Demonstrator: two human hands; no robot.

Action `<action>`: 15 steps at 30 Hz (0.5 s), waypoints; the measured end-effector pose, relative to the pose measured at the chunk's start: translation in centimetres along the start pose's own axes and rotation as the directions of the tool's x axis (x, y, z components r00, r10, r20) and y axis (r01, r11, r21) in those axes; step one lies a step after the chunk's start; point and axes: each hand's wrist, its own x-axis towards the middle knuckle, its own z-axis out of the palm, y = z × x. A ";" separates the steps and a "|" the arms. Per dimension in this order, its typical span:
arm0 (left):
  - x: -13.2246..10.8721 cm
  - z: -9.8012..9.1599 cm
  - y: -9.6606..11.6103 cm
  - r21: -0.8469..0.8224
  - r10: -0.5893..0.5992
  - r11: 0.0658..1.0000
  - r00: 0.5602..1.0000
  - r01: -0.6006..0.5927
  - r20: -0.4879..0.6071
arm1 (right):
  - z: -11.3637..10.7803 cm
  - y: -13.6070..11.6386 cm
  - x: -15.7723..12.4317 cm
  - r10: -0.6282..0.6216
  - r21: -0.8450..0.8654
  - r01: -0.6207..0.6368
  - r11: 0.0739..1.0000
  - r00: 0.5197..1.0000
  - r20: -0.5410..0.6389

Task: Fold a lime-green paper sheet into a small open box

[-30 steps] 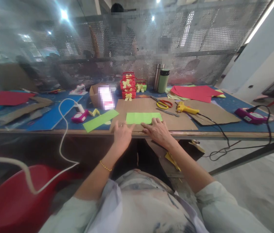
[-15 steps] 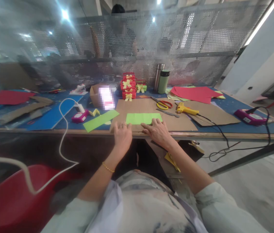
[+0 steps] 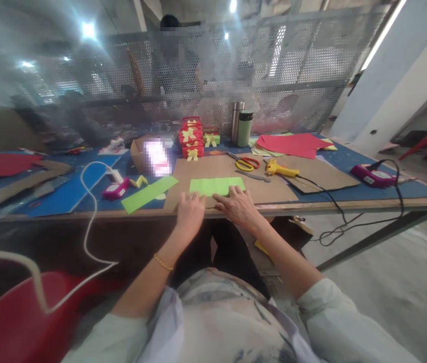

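Observation:
A bright green paper rectangle [image 3: 216, 184] with faint crease lines lies on a brown cardboard sheet [image 3: 183, 171] in front of me. My left hand [image 3: 190, 214] is at its near left corner, fingers bent together and pressed down on the edge. My right hand [image 3: 239, 207] rests on the near right part of the paper, fingers apart, one finger pointing left along the near edge. The undersides of both hands are hidden. Left of this paper lies a loose green strip [image 3: 148, 194]. Beyond it are scissors [image 3: 246, 164] with red and yellow handles and a metal blade [image 3: 253, 176].
A yellow glue gun [image 3: 281, 169] trails a black cord to a purple box [image 3: 374, 175]. Behind stand red boxes with yellow bows [image 3: 191, 137], a green flask [image 3: 244, 130] and a lit phone [image 3: 157, 157]. Red paper sheets [image 3: 292, 145] lie at the back right.
The camera view has shifted a little, so the table things appear further left. Both hands stay at the green paper's near edge, with little visible movement.

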 end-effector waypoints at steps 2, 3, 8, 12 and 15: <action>0.5 -0.2 0.3 -0.014 0.033 0.999 0.999 -0.032 0.036 | 0.0 0.0 0.1 0.005 0.003 -0.005 1.000 1.000 0.003; 0.7 -0.3 0.5 -0.005 0.039 0.999 0.998 -0.039 0.050 | 0.0 0.0 0.1 0.005 0.007 -0.005 1.000 1.000 0.002; 0.9 -0.6 1.2 0.029 0.023 0.999 0.996 -0.026 0.092 | 0.5 0.1 0.2 0.021 0.012 -0.021 1.000 1.000 -0.016; 1.0 -0.9 1.6 0.078 0.016 0.997 0.992 -0.026 0.125 | 0.9 0.6 -0.1 0.048 0.027 -0.047 0.999 0.998 -0.048; 1.4 -1.3 1.9 0.110 0.018 0.993 0.988 -0.035 0.151 | 1.3 1.4 -0.2 0.021 0.065 -0.017 0.998 0.998 -0.058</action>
